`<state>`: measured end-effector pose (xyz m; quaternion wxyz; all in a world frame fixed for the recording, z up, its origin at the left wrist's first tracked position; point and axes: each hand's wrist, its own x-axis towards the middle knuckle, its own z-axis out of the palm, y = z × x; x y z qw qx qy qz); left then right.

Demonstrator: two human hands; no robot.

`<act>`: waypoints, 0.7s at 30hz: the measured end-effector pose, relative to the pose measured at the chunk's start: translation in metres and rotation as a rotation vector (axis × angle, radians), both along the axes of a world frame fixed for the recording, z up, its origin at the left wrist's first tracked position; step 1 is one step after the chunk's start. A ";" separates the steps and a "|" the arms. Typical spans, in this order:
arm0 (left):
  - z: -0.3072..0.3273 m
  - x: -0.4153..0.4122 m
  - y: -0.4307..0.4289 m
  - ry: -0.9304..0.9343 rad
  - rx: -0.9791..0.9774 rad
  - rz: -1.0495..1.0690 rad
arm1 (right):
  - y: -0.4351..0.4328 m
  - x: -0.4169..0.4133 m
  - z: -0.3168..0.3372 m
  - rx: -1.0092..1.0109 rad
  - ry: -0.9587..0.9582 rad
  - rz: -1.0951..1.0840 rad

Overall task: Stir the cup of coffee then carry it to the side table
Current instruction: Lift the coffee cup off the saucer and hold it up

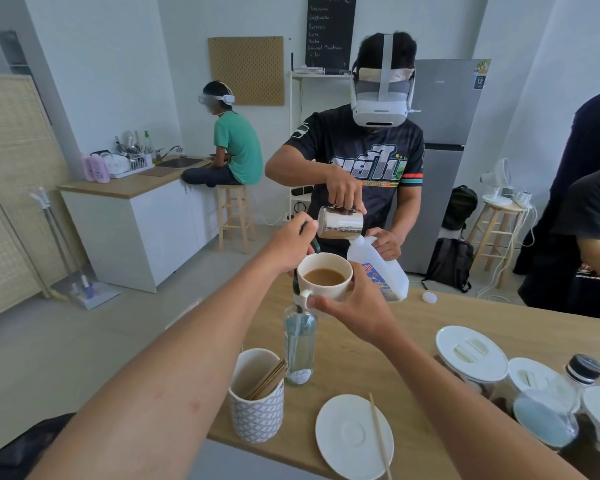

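Note:
A white cup (326,290) of milky coffee is held above the wooden table (430,317). My right hand (352,311) grips it from the right, one finger by its handle. My left hand (288,244) is curled round the dark green pump head (315,244) of a glass bottle (299,344), whose spout hangs at the cup's left rim. The bottle stands on the table just under the cup. A white saucer (347,441) lies near the front edge with a wooden stirrer (380,436) across it.
A patterned holder (257,408) with several wooden stirrers stands front left. Lidded jars (471,355) crowd the table's right. Across the table a person tips a steel pitcher (340,221) over a milk jug (378,268). Another person (599,216) is at the right edge.

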<state>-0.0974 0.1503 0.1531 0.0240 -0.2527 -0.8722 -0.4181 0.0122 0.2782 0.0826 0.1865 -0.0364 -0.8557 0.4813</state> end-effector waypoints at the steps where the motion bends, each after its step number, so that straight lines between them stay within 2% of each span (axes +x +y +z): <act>1: -0.001 0.000 0.000 0.014 -0.001 -0.003 | 0.000 0.000 0.000 0.004 0.000 -0.001; 21: -0.004 0.003 -0.001 0.107 0.001 -0.034 | 0.002 -0.003 0.006 -0.007 0.022 0.002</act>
